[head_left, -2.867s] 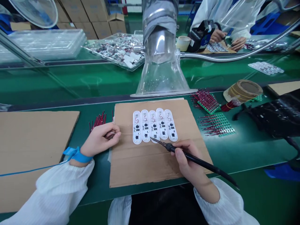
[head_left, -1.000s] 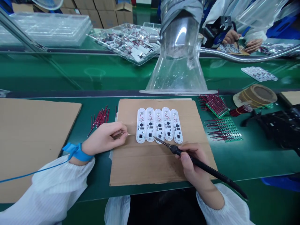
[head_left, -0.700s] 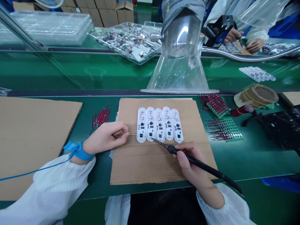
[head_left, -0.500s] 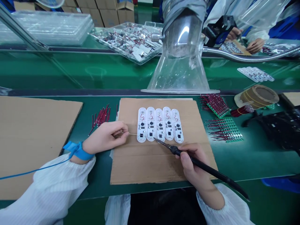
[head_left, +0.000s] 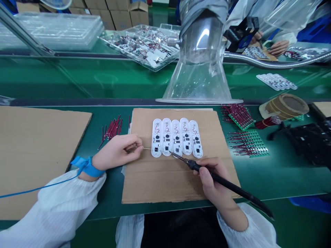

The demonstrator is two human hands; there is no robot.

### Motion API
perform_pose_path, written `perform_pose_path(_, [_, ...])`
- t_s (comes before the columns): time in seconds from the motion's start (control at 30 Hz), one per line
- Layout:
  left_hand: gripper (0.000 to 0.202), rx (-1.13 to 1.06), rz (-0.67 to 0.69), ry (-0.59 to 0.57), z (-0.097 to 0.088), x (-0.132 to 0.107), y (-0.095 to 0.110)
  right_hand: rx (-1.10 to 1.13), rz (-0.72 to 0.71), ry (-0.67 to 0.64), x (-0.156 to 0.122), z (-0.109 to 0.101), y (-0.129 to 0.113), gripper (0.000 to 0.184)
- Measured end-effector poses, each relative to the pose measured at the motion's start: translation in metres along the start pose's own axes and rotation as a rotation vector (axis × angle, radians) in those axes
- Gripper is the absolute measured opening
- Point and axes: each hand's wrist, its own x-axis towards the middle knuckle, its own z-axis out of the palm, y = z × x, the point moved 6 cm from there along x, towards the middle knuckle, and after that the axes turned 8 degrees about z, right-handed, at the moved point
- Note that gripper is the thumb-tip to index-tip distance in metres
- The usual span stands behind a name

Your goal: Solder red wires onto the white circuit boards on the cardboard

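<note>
Several white rounded circuit boards point(head_left: 176, 137) lie side by side in a row on a cardboard sheet point(head_left: 160, 182). My right hand point(head_left: 214, 175) grips a soldering iron point(head_left: 227, 186) by its black handle. The iron's tip meets the lower part of the boards, around the second and third from the left. Pinched in my left hand point(head_left: 124, 148) is a thin length of solder wire point(head_left: 147, 148), which reaches right to the leftmost board. A blue wrist strap point(head_left: 88, 166) with a cord circles my left wrist.
Dark red wires point(head_left: 112, 129) lie left of the cardboard. Green boards with red wires point(head_left: 249, 143) and a tape roll point(head_left: 283, 106) sit at right. A clear fume hood point(head_left: 199, 79) hangs behind the boards. Across the bench, a co-worker's hand point(head_left: 278, 48) rests near other boards.
The white board panel on the green surface at back right has shifted a little left. The co-worker's hand has moved slightly. My hands, the iron and the solder wire stay nearly still.
</note>
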Motion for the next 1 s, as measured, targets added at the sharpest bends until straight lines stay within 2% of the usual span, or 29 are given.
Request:
perform_pose_path(0.13, [0.017,0.014,0.046,0.015,0.0006,0.0008,0.0023,-0.014,-0.008,-0.063,0.0015,0.0048,-0.0021,0.007])
perform_pose_path(0.3, [0.016,0.020,0.077,0.033,-0.0003,0.0004,0.0038,-0.007,0.003,-0.034,-0.0010,0.0011,0.0013,0.009])
perform_pose_path(0.53, [0.017,0.020,0.054,0.023,-0.0005,0.0004,0.0029,-0.026,-0.023,-0.109,0.0028,0.0065,-0.0050,0.009])
perform_pose_path(0.73, [0.016,0.021,0.095,0.042,-0.0005,0.0013,0.0042,-0.015,-0.015,-0.067,0.0024,0.0044,-0.0041,0.011])
perform_pose_path(0.9, [0.016,0.025,0.131,0.062,-0.0020,0.0012,0.0073,-0.037,-0.029,-0.123,0.0047,0.0088,-0.0055,0.013])
perform_pose_path(1.0, [0.016,0.020,0.150,0.075,-0.0025,0.0015,0.0086,-0.030,-0.011,-0.114,0.0034,0.0062,-0.0025,0.013])
